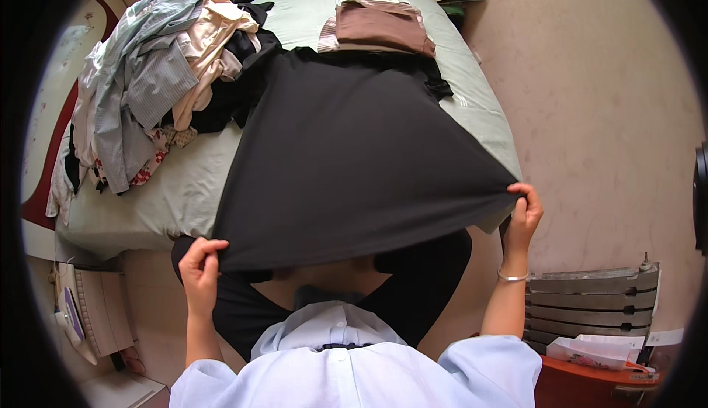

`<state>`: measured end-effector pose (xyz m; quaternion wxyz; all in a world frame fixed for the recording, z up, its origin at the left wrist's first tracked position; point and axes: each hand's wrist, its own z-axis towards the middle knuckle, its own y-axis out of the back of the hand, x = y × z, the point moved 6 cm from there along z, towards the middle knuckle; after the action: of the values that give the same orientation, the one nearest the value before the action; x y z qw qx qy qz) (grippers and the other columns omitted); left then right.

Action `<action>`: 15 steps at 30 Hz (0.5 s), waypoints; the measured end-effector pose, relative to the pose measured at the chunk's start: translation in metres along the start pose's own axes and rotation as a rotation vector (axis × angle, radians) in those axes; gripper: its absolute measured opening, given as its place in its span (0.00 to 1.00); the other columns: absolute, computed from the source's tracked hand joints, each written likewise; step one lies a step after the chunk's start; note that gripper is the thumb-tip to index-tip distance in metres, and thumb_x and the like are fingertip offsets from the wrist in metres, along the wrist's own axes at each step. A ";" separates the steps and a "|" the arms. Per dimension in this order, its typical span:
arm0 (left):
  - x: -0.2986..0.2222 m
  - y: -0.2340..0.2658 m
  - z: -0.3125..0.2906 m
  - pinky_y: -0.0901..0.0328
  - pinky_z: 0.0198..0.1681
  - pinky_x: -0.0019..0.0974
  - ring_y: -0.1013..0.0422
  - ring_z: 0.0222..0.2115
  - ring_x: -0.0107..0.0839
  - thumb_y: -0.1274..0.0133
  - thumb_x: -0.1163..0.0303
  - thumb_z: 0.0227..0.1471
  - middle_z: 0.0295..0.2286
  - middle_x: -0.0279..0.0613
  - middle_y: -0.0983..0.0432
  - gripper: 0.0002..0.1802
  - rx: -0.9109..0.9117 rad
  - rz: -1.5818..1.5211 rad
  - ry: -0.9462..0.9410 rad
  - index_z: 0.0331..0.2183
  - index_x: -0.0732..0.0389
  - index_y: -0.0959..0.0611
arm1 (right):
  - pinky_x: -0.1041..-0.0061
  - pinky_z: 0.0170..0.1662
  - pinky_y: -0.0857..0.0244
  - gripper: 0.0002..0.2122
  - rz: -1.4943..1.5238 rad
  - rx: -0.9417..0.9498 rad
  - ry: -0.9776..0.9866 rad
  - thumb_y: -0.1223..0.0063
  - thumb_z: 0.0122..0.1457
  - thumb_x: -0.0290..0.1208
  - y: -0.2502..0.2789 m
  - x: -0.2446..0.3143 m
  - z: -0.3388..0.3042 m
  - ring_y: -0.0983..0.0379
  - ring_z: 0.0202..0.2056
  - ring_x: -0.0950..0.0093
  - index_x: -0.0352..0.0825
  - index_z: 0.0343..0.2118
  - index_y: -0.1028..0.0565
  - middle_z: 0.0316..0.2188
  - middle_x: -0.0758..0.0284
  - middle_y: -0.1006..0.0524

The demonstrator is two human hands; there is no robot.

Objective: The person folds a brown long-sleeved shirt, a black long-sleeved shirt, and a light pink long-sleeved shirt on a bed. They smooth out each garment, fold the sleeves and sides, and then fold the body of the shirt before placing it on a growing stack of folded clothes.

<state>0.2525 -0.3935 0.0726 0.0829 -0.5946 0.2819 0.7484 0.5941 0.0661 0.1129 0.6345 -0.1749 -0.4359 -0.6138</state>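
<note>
A black T-shirt (346,150) lies spread over the bed, its near hem pulled taut past the bed's edge above my knees. My left hand (200,260) pinches the near left corner of the hem. At the right corner my right hand (525,205), with a silver bangle on the wrist, grips the cloth between thumb and fingers. The shirt's far end, with its sleeves bunched, reaches toward a stack of folded clothes (383,28), brown on top. To its left, the shirt's far sleeve meets dark cloth at the side of a heap of loose clothes (158,76).
The bed (483,113) has a pale green sheet. A headboard (55,120) with dark red trim rises at the left. A white cabinet (99,312) stands low at the left. At the lower right are a grey slatted rack (590,301) and a red surface holding a white bag (597,350).
</note>
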 end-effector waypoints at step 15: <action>0.028 -0.055 0.030 0.37 0.31 0.33 0.32 0.28 0.35 0.48 0.85 0.44 0.27 0.41 0.29 0.11 0.274 0.391 -0.112 0.33 0.64 0.17 | 0.75 0.38 0.33 0.10 -0.368 0.381 -0.087 0.63 0.43 0.14 -0.024 -0.087 -0.049 0.26 0.34 0.70 0.28 0.26 0.27 0.32 0.61 0.25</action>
<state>0.2446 -0.3386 0.0327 0.0318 -0.4698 0.4852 0.7368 0.6005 0.0787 0.0115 0.5143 0.0036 -0.5951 -0.6175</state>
